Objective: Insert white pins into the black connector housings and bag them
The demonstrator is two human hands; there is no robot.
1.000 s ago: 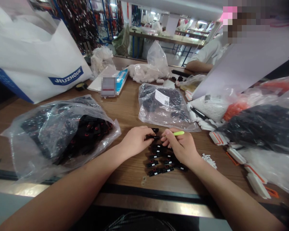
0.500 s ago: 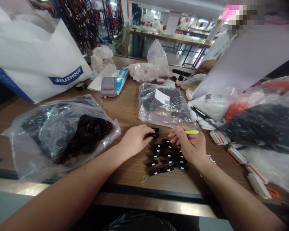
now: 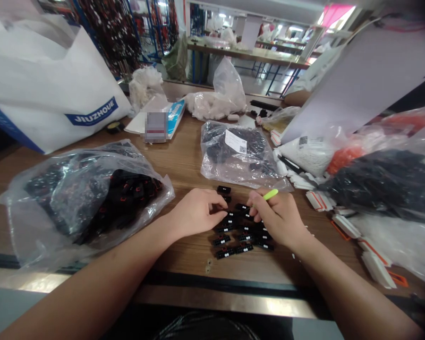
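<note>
My left hand (image 3: 200, 213) is curled, its thumb and index fingertips at the left end of a small black connector (image 3: 231, 215). In my right hand (image 3: 278, 216) is a thin tool with a lime-green handle (image 3: 270, 194), held like a pen. Its dark shaft slants down and left toward the connectors; the tip is hard to make out. Several more black connectors with white dots (image 3: 246, 237) lie in loose rows below and between the hands. Another black connector (image 3: 224, 190) rests just above my left fingers.
A clear bag of black parts (image 3: 134, 189) lies open at left. A labelled clear bag (image 3: 216, 160) lies behind the connectors. Bags and white strips (image 3: 378, 269) crowd the right side. A white carrier bag (image 3: 56, 80) stands at back left. Small white pieces (image 3: 293, 256) lie by my right wrist.
My left fingers have left the uppermost connectors and come down to a lower one. The green-handled tool has tilted more upright and moved left with my right hand. The view has shifted slightly.
</note>
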